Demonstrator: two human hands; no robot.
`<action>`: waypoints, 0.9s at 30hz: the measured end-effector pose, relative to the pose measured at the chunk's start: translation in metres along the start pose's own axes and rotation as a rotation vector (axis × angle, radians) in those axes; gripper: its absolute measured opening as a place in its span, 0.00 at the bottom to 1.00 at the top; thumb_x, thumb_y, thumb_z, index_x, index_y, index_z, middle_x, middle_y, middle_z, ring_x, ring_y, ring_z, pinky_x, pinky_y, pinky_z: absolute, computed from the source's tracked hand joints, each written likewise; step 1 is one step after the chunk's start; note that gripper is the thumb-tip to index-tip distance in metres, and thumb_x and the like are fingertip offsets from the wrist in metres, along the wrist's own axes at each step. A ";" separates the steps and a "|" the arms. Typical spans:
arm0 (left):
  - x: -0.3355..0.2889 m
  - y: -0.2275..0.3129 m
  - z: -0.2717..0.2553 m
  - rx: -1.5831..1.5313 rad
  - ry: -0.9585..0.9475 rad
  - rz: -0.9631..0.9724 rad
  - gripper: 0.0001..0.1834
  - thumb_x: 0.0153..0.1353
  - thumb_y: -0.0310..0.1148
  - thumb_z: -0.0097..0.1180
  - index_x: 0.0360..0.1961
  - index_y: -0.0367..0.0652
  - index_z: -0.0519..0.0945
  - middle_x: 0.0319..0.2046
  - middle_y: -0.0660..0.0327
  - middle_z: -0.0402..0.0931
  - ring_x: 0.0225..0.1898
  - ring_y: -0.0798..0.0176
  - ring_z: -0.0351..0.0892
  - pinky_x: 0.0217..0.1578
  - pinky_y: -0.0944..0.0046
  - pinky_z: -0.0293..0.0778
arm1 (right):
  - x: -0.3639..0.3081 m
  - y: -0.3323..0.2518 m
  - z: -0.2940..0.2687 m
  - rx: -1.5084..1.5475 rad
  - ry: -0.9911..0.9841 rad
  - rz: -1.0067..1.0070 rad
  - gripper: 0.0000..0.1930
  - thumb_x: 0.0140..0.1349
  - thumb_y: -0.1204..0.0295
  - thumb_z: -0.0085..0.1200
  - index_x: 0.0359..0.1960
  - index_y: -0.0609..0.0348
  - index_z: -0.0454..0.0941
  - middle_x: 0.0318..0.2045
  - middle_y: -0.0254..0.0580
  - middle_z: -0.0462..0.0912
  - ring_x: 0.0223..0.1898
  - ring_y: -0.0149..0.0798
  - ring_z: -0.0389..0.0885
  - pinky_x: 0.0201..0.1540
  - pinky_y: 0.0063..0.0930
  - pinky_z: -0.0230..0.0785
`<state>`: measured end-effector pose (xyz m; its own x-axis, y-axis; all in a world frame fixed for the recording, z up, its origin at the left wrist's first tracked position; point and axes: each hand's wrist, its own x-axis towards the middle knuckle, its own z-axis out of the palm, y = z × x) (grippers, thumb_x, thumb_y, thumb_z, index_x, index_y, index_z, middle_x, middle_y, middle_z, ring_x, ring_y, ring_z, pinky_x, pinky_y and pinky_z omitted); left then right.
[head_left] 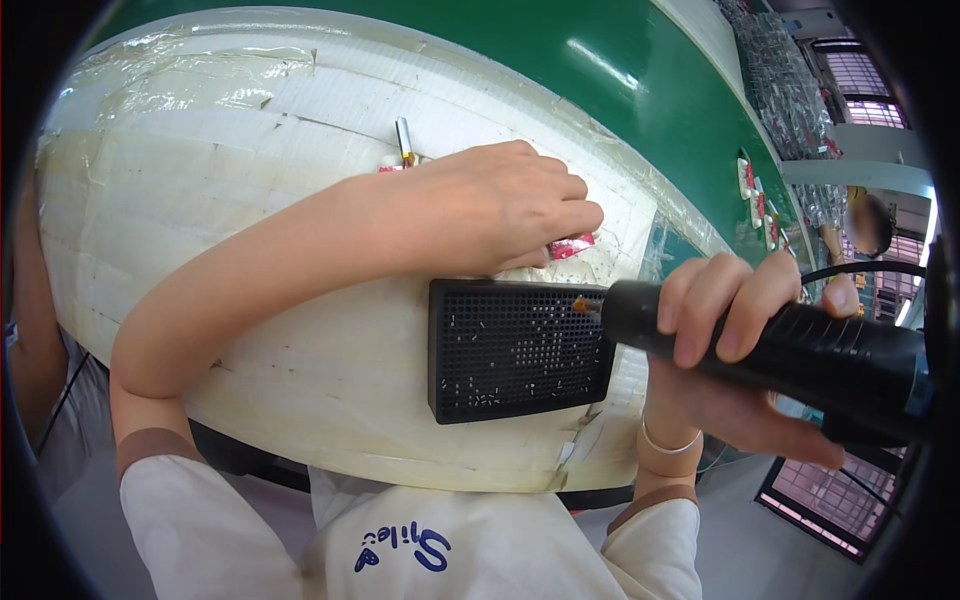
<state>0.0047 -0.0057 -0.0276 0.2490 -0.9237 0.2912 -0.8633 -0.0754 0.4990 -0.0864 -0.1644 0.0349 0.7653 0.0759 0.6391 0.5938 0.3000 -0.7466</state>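
Note:
A black cylindrical electric screwdriver [800, 355] is in my right hand [735, 320], fingers wrapped round its body. Its orange-looking tip points left over the right end of a black perforated screw tray [436, 360], where many tiny silvery screws stand in the holes or lie loose. Just beyond the tray, my left hand [510, 205] is closed, fingers curled down around a small red-and-white part [572, 246]. Most of that part is hidden under the hand. Behind my left wrist a small silver cylinder [403, 138] sticks up beside another bit of red.
The tape-covered white work surface [300, 350] borders a green mat [620, 90]. Several small red-and-white parts [757, 200] lie along the mat's right side. A black cable [865, 268] runs by the screwdriver. Another person [868, 222] is at far right; an arm [35, 300] shows at far left.

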 end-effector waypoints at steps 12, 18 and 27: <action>-0.001 -0.003 -0.015 -0.119 -0.098 -0.051 0.19 0.44 0.27 0.60 0.41 0.41 0.74 0.36 0.58 0.74 0.43 0.55 0.71 0.48 0.58 0.65 | -0.009 0.009 0.007 -0.063 -0.033 0.093 0.43 0.43 0.27 0.40 0.50 0.48 0.54 0.20 0.36 0.67 0.15 0.33 0.70 0.21 0.29 0.67; 0.002 -0.001 -0.015 -0.157 -0.137 -0.088 0.15 0.44 0.29 0.61 0.36 0.41 0.77 0.35 0.60 0.74 0.42 0.56 0.71 0.47 0.59 0.65 | -0.006 0.003 0.004 -0.048 -0.055 0.080 0.44 0.42 0.26 0.40 0.51 0.47 0.54 0.21 0.35 0.68 0.16 0.33 0.70 0.21 0.28 0.67; 0.005 0.004 -0.012 -0.237 -0.119 -0.151 0.11 0.43 0.29 0.63 0.31 0.41 0.78 0.30 0.62 0.75 0.36 0.57 0.72 0.42 0.61 0.67 | 0.011 0.013 -0.026 -0.135 -0.041 -0.122 0.51 0.37 0.22 0.35 0.54 0.50 0.55 0.21 0.40 0.67 0.14 0.34 0.67 0.19 0.30 0.66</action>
<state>0.0077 -0.0060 -0.0141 0.3019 -0.9472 0.1082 -0.6906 -0.1390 0.7098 -0.0635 -0.1845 0.0270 0.6764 0.0868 0.7314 0.7115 0.1794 -0.6794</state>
